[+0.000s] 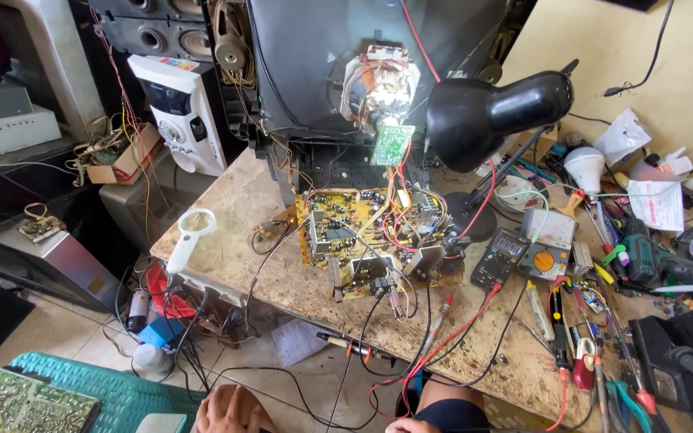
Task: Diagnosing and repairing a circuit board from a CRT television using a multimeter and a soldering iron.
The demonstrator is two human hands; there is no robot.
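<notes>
Both hands rest low, off the stone bench [234, 240]: left hand [234, 410] grip loosely curled, empty; right hand [411, 426] barely visible, grip unclear. Before probing the yellow circuit board [362, 236], steady both hands.

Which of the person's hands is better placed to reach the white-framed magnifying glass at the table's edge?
Probably the left. The left hand rests low on that side, nearer the white-framed magnifying glass. The right hand is barely visible at the bottom edge, beyond the tangled red and black wires.
</notes>
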